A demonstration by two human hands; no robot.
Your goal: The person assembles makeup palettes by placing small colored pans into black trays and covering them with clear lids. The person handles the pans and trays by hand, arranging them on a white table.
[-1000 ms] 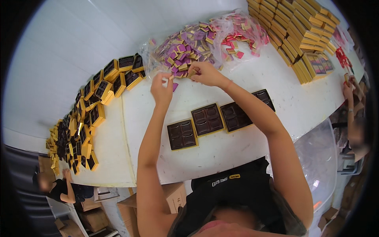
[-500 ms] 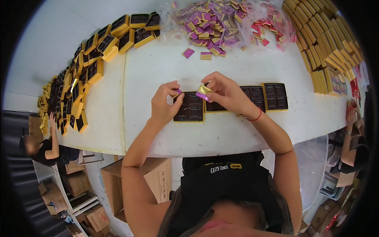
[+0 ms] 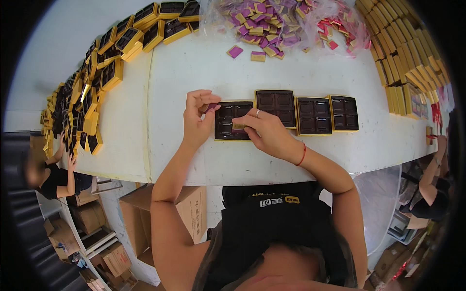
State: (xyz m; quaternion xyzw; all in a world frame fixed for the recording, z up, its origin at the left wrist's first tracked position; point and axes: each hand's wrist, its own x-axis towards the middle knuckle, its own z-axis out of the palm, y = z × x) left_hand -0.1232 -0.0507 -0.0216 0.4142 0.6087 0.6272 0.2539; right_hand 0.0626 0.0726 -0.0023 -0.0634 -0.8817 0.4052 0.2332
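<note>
Four-section dark brown trays in gold boxes stand in a row before me: the leftmost tray (image 3: 224, 132), a second tray (image 3: 274, 101) set a little farther back, a third tray (image 3: 314, 116) and a rightmost tray (image 3: 344, 113). My right hand (image 3: 273, 132) is closed on a small gold-and-purple wrapped piece (image 3: 238, 126), held at the lower part of the leftmost tray. Whether it rests in a compartment is unclear. Beside that tray's left edge, my left hand (image 3: 196, 119) pinches a small purple piece (image 3: 211, 106), partly hidden by the fingers.
A heap of purple-and-gold pieces (image 3: 267, 29) lies at the back, with red pieces (image 3: 335, 31) in clear plastic beside it. Gold boxes (image 3: 403, 53) are stacked at the right. More boxed trays (image 3: 111, 72) curve along the left. People work at both sides.
My right hand has come down and left with its piece, from above the second tray to the leftmost tray. My left hand keeps its piece beside that tray.
</note>
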